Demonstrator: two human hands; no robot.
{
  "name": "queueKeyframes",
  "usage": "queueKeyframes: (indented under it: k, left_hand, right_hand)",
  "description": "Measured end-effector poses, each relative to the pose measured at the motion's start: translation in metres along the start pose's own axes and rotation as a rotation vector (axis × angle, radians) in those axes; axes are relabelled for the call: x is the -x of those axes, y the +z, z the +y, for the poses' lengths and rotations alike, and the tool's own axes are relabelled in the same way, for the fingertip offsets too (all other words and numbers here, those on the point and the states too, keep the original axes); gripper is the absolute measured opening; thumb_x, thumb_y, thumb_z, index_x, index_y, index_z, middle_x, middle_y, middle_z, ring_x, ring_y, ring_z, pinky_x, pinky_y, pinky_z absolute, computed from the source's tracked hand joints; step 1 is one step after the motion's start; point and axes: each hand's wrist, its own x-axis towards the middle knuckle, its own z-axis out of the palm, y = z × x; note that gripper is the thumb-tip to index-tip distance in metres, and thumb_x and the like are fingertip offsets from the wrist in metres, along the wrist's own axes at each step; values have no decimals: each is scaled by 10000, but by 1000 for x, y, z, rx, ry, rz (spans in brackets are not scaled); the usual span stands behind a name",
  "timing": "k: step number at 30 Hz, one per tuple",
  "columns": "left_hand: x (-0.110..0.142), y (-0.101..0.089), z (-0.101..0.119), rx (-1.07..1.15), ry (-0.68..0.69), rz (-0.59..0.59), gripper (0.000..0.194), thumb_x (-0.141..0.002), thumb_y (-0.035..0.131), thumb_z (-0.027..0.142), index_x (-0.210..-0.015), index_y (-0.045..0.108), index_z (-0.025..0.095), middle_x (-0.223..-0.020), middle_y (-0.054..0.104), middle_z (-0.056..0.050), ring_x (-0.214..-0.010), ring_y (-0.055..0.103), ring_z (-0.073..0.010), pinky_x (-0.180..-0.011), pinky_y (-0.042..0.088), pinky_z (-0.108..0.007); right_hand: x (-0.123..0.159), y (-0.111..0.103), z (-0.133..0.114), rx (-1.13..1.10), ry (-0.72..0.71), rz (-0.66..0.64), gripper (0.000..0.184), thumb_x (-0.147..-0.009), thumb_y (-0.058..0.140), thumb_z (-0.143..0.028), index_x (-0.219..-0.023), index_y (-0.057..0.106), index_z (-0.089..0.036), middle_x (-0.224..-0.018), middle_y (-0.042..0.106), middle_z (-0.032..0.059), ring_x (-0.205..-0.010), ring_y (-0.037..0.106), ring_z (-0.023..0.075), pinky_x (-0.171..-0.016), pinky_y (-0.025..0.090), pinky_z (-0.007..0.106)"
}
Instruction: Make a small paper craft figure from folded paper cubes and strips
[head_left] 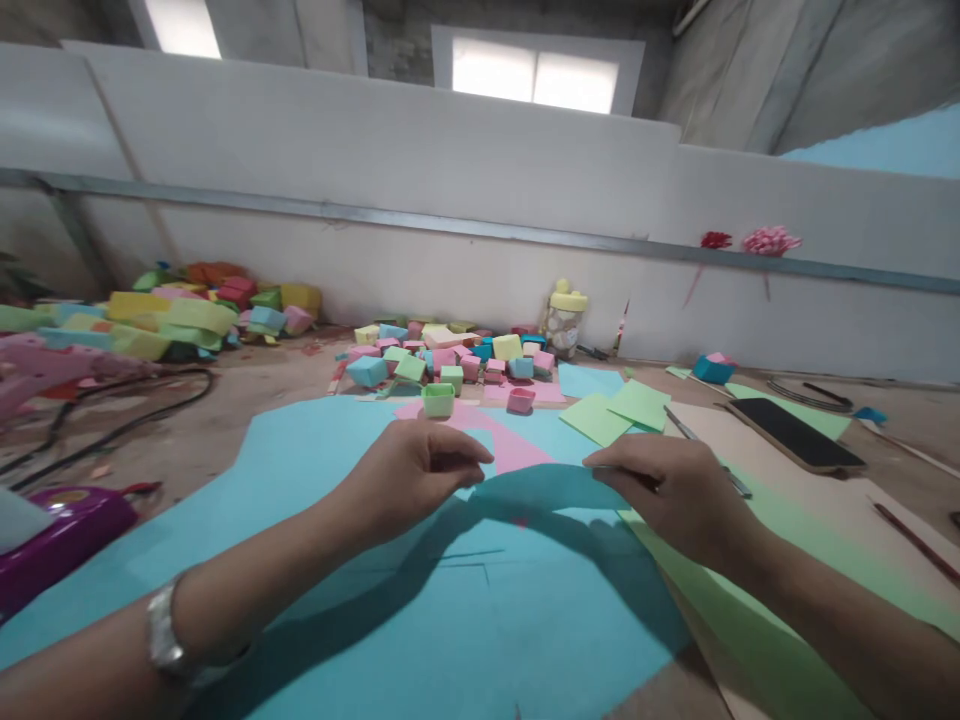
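A blue paper piece (551,486) bows upward between my two hands, over a large blue paper sheet (360,620) that covers the table. Its right end is pinched between the thumb and fingers of my right hand (679,485). My left hand (420,465) has its thumb and fingers closed at the left end. Thin pencil lines (469,555) show on the sheet below. A pink paper (517,455) lies just beyond the hands, with a small green paper box (438,400) and a small pink paper box (520,400) behind it.
Many folded paper boxes (450,375) crowd the back, with a larger heap (172,320) at left. A yellow-lidded jar (564,320) stands by the wall. At right lie a phone (795,432), a pencil (919,540) and green paper squares (637,403). A pink glue gun (67,370) is at left.
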Motion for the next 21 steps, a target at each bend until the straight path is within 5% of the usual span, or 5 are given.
queueKeyframes:
  k: [8,12,16,19,21]
  left_hand:
    - [4,2,12,-226,228,176,393,-567,748,436,-894,699,224,-896,647,-42,-848,566,-215,-742,443,-304]
    - [8,4,16,-63,93,-118,245,-683,660,339,-889,701,211,-781,681,-9,-726,579,-177,-664,434,-259]
    - [9,7,12,272,-234,-293,179,-708,589,301,-750,683,154,-630,617,10,-555,509,-122,-504,364,-214]
    - [9,6,7,421,-329,-311,192,-669,624,311,-751,667,143,-617,589,18,-536,481,-107,-492,333,-205]
    - [9,6,5,459,-333,-327,211,-662,637,323,-755,665,136,-633,588,11,-555,480,-107,-503,331,-206]
  right_hand:
    - [0,11,-9,-464,437,-168,151,-767,563,-269,-742,683,-181,-603,582,-15,-539,478,107,-490,369,216]
    - [2,12,-14,-566,469,-173,207,-781,570,-278,-925,685,-184,-563,523,-30,-494,430,86,-448,349,199]
    - [5,7,-4,-589,272,-98,420,-878,420,-226,-1283,442,-335,-756,611,-6,-616,533,114,-543,443,230]
    - [6,3,5,-428,38,-101,396,-829,460,-134,-1121,596,-365,-1104,605,16,-968,567,182,-786,469,314]
    - [5,3,9,-347,-15,-98,357,-772,514,-86,-980,679,-326,-1083,627,18,-998,572,196,-821,469,315]
